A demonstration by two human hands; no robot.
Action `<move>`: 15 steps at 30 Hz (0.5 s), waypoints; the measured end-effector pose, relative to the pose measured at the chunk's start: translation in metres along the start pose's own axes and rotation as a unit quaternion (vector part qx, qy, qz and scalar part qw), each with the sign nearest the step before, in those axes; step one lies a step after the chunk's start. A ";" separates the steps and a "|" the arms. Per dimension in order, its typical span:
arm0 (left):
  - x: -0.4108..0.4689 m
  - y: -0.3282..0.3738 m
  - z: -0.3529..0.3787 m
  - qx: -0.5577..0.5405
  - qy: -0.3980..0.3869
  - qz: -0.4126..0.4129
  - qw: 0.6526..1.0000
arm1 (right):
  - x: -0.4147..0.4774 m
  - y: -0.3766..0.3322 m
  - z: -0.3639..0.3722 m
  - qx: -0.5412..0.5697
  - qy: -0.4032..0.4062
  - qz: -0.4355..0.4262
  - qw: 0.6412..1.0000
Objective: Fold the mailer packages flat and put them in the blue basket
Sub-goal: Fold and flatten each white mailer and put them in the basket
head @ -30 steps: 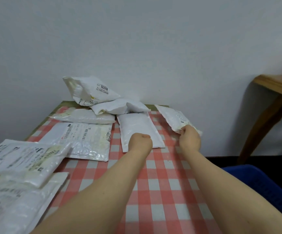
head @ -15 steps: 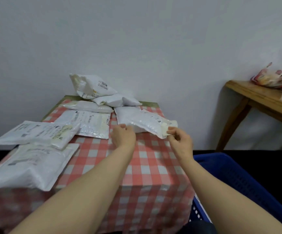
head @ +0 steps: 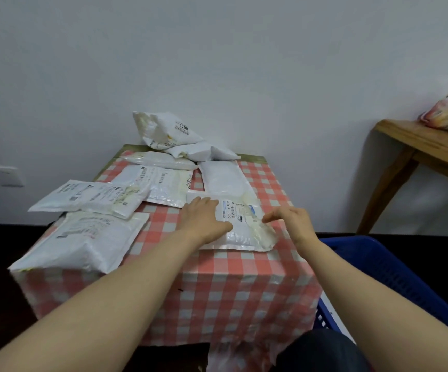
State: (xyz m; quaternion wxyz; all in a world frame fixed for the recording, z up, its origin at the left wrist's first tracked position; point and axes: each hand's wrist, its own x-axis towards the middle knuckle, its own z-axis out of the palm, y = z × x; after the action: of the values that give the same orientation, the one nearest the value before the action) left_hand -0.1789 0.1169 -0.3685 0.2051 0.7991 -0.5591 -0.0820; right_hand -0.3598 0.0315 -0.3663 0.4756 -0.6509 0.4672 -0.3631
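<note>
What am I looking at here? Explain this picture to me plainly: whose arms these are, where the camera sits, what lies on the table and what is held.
There is no machine here. A person wears a camera on the head, looking forward and down, so the two bare arms reaching in from the bottom are the wearer's own. The left hand lies flat, pressing on a white mailer with a printed label. The right hand hovers open at the mailer's right edge, with nothing in its grip. The mailer lies on a table covered in a red and white checked cloth. More white mailers lie to the left and at the back, some puffy and piled up. A blue basket stands low on the right. Behind it is a wooden side table.
</note>
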 end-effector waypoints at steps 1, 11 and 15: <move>0.003 -0.002 0.001 0.004 -0.026 0.000 1.000 | 0.001 -0.002 0.001 -0.017 0.011 -0.019 1.000; 0.045 -0.014 0.011 0.113 -0.176 0.008 0.978 | 0.046 -0.005 0.049 -0.433 -0.219 -0.103 0.868; 0.043 -0.011 0.010 0.109 -0.151 0.040 0.982 | 0.051 -0.001 0.051 -0.424 -0.242 -0.099 0.867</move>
State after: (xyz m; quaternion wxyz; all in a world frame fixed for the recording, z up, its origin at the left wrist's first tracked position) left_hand -0.1576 0.0773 -0.3777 0.0329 0.7720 -0.6208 -0.1324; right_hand -0.2971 -0.0024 -0.3780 0.2134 -0.9002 0.3795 -0.0066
